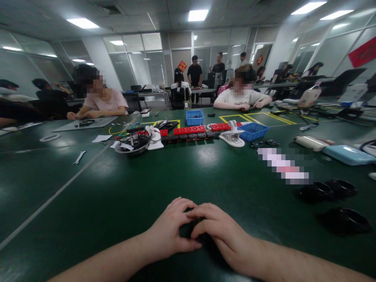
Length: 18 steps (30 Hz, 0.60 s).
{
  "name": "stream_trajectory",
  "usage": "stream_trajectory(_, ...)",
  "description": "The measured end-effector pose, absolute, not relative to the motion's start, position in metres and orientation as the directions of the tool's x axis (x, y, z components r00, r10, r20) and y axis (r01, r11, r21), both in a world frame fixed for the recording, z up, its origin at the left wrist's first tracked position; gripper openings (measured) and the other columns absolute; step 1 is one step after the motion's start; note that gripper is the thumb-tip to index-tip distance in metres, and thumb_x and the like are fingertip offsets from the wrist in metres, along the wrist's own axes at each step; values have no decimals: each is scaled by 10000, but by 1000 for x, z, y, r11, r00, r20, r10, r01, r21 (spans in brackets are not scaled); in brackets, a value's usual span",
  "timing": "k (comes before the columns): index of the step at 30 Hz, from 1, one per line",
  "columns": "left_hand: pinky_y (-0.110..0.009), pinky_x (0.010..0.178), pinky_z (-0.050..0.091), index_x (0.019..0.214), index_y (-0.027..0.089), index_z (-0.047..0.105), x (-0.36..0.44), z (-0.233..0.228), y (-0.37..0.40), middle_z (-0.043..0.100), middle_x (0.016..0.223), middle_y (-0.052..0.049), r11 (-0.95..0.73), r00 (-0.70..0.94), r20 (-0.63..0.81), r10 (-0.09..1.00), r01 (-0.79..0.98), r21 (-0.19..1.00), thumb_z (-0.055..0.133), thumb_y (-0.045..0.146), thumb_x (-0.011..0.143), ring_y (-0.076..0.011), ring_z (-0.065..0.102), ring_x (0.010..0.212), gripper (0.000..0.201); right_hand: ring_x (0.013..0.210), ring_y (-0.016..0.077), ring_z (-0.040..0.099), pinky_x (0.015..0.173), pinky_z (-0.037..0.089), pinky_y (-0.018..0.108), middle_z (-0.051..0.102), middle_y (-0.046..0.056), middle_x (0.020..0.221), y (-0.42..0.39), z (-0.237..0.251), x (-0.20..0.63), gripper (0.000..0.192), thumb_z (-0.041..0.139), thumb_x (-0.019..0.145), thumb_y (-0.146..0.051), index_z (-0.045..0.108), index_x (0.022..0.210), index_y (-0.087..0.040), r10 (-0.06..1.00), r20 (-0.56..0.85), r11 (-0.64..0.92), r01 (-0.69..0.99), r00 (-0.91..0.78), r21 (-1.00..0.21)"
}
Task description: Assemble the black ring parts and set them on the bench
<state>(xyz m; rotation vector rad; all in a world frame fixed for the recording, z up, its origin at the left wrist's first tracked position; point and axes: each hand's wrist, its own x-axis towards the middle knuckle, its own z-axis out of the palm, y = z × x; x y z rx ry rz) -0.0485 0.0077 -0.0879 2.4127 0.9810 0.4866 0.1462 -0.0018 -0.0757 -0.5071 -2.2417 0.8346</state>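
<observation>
At bottom centre of the frame, both hands meet on the green table (88, 188), fingers curled together over a small dark thing (192, 228) that is almost wholly covered; only a black sliver shows between the knuckles, so its shape cannot be made out. The left hand (169, 231) cups it from the left, fingers bent inward. The right hand (223, 235) lies across from the right, fingertips touching the left hand's. Toward the lower right lie black rings (329, 190), dim and blurred. At upper centre sit a blue bin (194, 117) and red blocks (189, 130); a blurred patch hides something right of centre.
</observation>
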Motion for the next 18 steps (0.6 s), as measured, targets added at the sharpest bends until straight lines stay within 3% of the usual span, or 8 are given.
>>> stream_trajectory(5, -396, 954, 312, 1038, 247, 617, -49, -87, 6, 535, 1097, -37, -609, 658, 147, 738, 558, 563, 781, 271, 617, -236, 468, 1031, 452, 994, 159, 473, 862, 404, 333, 540, 40, 1051, -5, -75, 148, 284, 412, 848, -144, 486, 1110, -221, 623, 539, 720, 147, -567, -678)
stream_trajectory(10, -421, 1001, 260, 1030, 257, 620, -49, -89, 6, 533, 1131, -38, -595, 662, 113, 741, 569, 567, 775, 306, 632, -246, 456, 1065, 430, 896, 203, 476, 771, 422, 364, 539, 72, 997, -8, -73, 143, 358, 664, 696, -248, 543, 1023, -166, 688, 379, 674, 351, -619, -650)
stream_trajectory(14, -418, 1007, 254, 973, 271, 641, -49, -89, 7, 529, 1136, -21, -588, 656, 100, 748, 586, 558, 782, 272, 612, -247, 451, 1073, 387, 843, 191, 474, 730, 419, 347, 568, 60, 911, -7, -72, 141, 209, 613, 728, -185, 586, 933, -159, 693, 313, 668, 416, -649, -617)
stream_trajectory(18, -406, 1003, 260, 940, 261, 645, -48, -86, 6, 527, 1127, -14, -594, 660, 99, 745, 587, 550, 770, 250, 620, -241, 450, 1071, 343, 867, 183, 475, 761, 416, 342, 582, 59, 934, -7, -70, 141, 215, 526, 735, -132, 586, 939, -164, 638, 335, 712, 365, -693, -600)
